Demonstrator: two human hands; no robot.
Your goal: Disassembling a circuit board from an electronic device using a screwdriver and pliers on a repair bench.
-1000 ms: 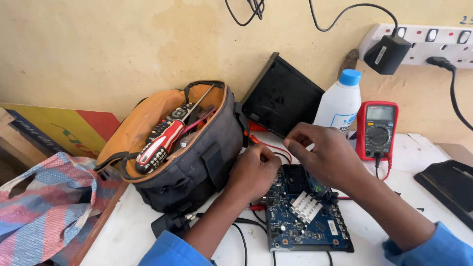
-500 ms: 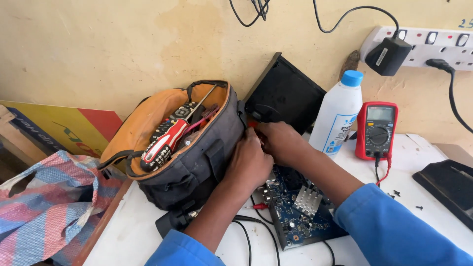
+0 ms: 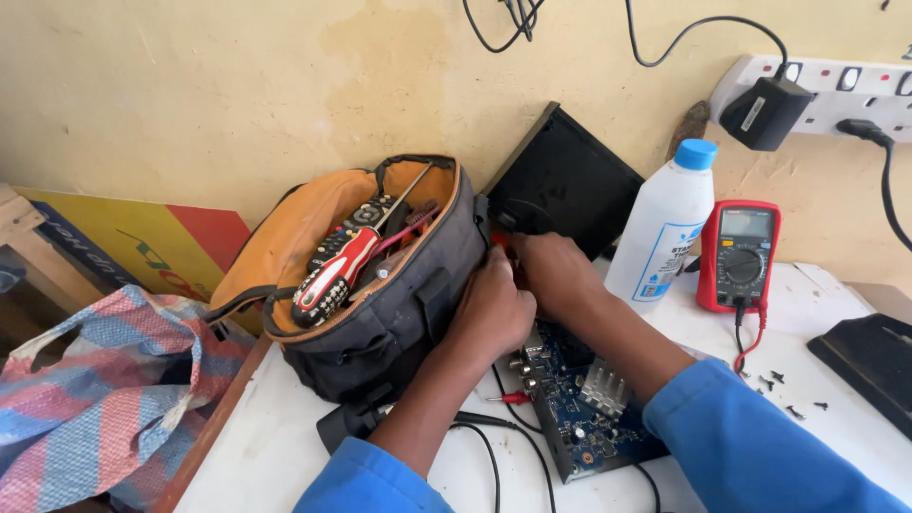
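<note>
Where tool bag (image 3: pixel 380 294) meets circuit board (image 3: pixel 579 418), both hands (image 3: pixel 494 309) crowded, fingers' state hidden.

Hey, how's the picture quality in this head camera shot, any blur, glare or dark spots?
Head view: soft, even light, no harsh glare; tool bag and circuit board are sharp; shade hides the fingertips where the left hand and right hand meet; the wall's power strip tilts near the corner, hinting at wide-lens distortion.
</note>
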